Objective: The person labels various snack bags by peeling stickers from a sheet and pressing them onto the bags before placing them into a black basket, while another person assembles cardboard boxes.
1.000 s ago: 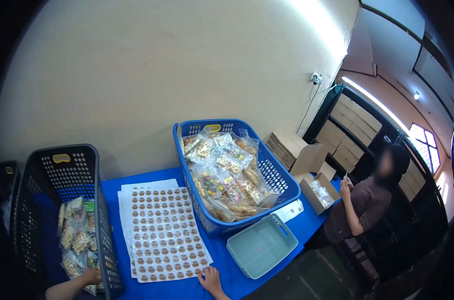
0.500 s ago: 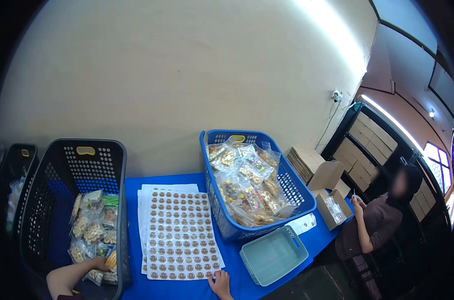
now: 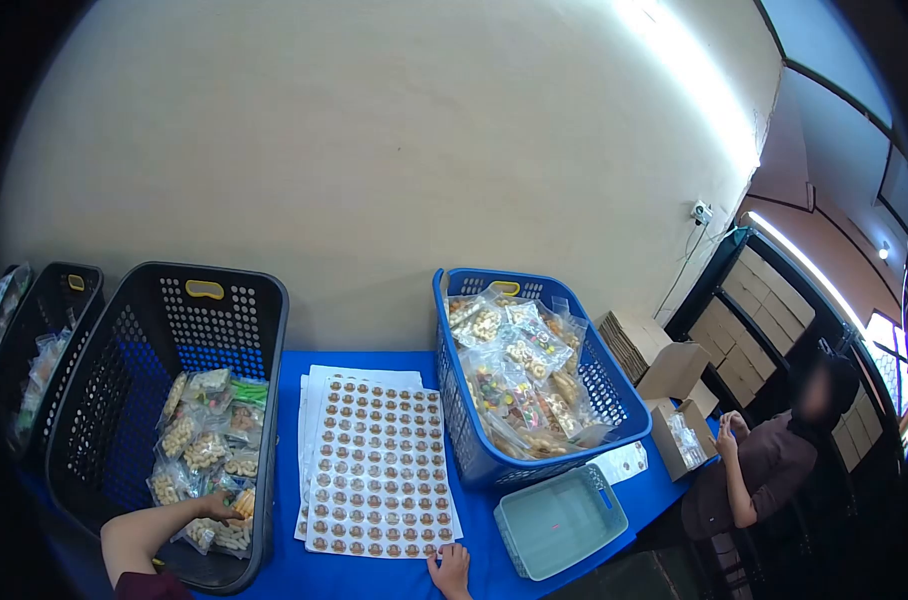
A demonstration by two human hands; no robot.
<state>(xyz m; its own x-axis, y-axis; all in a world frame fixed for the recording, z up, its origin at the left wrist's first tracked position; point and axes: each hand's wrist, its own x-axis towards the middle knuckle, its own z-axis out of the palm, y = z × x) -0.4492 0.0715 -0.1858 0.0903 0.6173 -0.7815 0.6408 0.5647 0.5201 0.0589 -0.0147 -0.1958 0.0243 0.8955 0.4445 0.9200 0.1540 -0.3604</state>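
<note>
My left hand point(image 3: 217, 507) reaches into the black basket point(image 3: 276, 400) at the left, its fingers on a small clear snack bag with orange contents point(image 3: 242, 503). Around it lie other filled bags point(image 3: 206, 450). My right hand point(image 3: 449, 570) touches the lower right corner of the top sticker sheet point(image 3: 382, 470), which carries rows of round brown labels. The finger pose of my right hand is too small to make out fully, but its fingers look spread and hold nothing.
A blue basket point(image 3: 629, 425) full of snack bags point(image 3: 534, 370) stands right of the sheets. In front is a green tray point(image 3: 564, 525). A carton point(image 3: 682, 440) and a person point(image 3: 764, 460) are further right. Another dark basket point(image 3: 59, 370) stands far left.
The view has shifted, so the baskets and sheets appear further right. My left hand remains at the orange-filled bag, and my right hand remains at the sheet's corner.
</note>
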